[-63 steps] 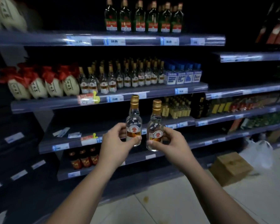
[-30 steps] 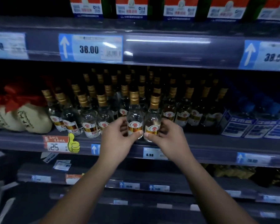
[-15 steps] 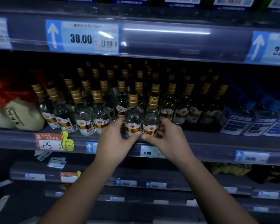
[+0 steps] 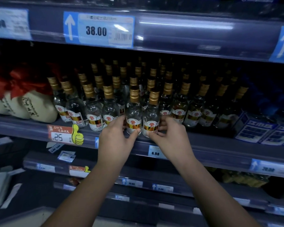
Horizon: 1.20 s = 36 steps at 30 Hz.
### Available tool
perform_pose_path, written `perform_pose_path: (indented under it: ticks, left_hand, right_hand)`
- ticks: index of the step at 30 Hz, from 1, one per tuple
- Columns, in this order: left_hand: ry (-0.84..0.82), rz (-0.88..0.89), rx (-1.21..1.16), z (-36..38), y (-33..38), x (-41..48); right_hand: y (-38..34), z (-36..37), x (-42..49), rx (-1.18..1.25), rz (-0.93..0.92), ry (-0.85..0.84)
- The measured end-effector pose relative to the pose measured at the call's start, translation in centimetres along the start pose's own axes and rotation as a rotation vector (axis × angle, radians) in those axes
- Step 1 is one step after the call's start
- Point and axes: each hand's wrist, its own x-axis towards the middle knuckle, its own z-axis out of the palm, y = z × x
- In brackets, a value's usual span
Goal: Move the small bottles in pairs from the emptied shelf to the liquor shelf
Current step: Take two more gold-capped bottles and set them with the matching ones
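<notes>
Your left grip (image 4: 116, 140) was wrapped around the left bottle (image 4: 133, 112), thumb lying across the foot of its label and fingers curled behind the glass. Your right grip (image 4: 172, 136) held the right bottle (image 4: 152, 115) the same way, thumb pressed low on the front and fingers bent round the far side. Both small bottles stood upright and side by side, their shoulders touching, at the very front of the liquor shelf (image 4: 220, 149). Your thumbs hid their bases, so I could not tell whether they were set down fully on the shelf.

Each of the two was clear glass with a gold screw cap and a red, white and gold label facing you. Directly behind and to either side stood the rows of matching bottles (image 4: 193, 115), running back into the dark. To the left of those rows sat cream jars (image 4: 38, 108) topped with red cloth; to the right lay blue boxes (image 4: 256, 130).

On the shelf's front rail, a 6.90 price tag (image 4: 155, 153) sat just below your right grip, and a 25 tag (image 4: 64, 134) with a yellow thumbs-up hung further left. The rail above carried a 38.00 tag (image 4: 98, 30) with a white arrow. Loose tags (image 4: 66, 156) lay on the lower shelf (image 4: 39, 164) beneath.
</notes>
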Motion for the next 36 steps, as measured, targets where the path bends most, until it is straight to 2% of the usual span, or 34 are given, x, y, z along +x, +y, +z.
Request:
perform_pose_path:
  ticks: [5, 10, 20, 36]
  left_hand:
    - [0.015, 0.019, 0.043, -0.3, 0.1, -0.1]
    - [0.034, -0.052, -0.001, -0.1, 0.7, -0.3]
    - [0.039, -0.028, 0.089, -0.1, 0.8, -0.5]
    - [0.046, -0.078, 0.043, -0.4, 0.8, -0.7]
  right_hand:
    - [0.2, 0.3, 0.4, 0.002, -0.008, 0.001]
    - [0.4, 0.3, 0.4, 0.011, -0.03, 0.009]
    - [0.7, 0.5, 0.8, -0.045, -0.047, 0.016]
    - [0.9, 1.4, 0.7, -0.126, -0.054, 0.051]
